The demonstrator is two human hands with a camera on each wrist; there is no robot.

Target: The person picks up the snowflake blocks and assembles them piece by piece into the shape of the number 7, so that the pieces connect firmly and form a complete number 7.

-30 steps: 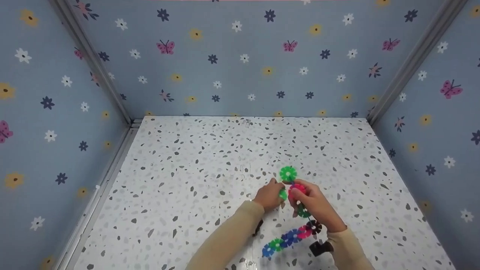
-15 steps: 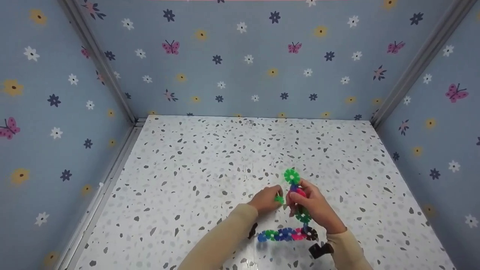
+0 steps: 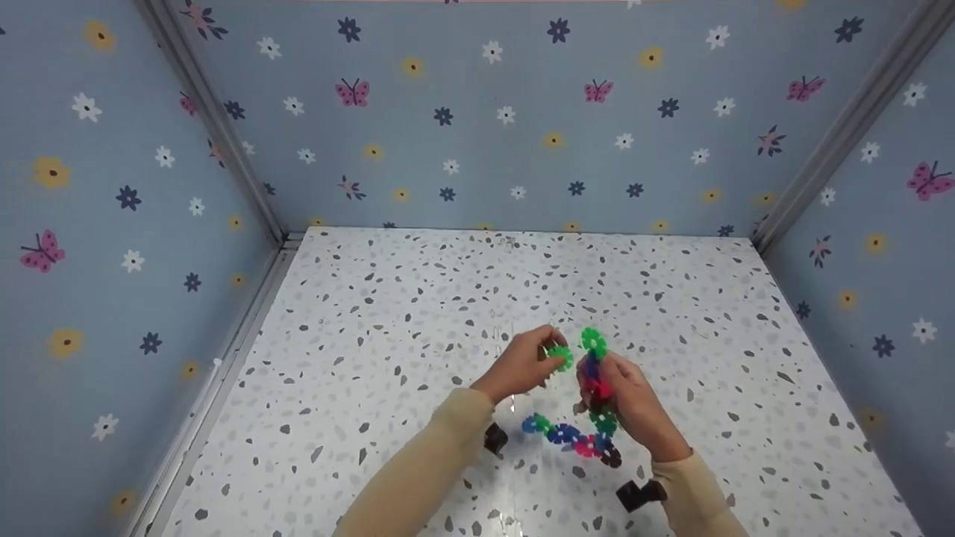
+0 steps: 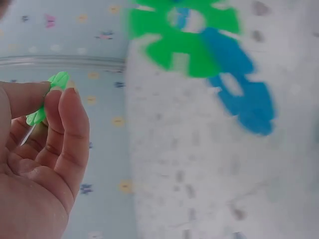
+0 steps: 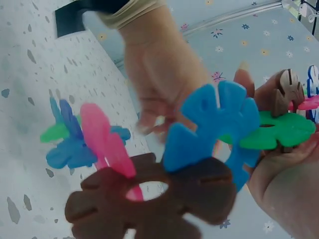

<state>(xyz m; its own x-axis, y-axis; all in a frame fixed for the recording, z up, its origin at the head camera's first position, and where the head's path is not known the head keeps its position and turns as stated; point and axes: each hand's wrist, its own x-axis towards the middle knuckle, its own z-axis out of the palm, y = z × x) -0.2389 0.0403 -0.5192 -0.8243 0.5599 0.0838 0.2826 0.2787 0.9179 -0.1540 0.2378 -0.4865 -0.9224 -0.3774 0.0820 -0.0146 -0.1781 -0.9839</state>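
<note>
My left hand pinches a single light green snowflake disc between thumb and fingertips; the left wrist view shows this green disc nearly edge-on. A small gap separates it from my right hand, which grips a chain of interlocked snowflake discs around its pink and blue part. A bright green disc tops the chain above the fingers. Below the hand, a dark green disc leads to a brown disc, where the chain bends left through pink, blue and green discs to a blue end disc.
The white speckled table lies under both hands. Blue flowered walls enclose it at the back and sides, with grey metal posts at the corners. Black wrist mounts stick out by the sleeves.
My left hand has risen and moved forward with the green disc, turning it to show more. My right hand has tilted the chain, and its lower tail has swung up.
</note>
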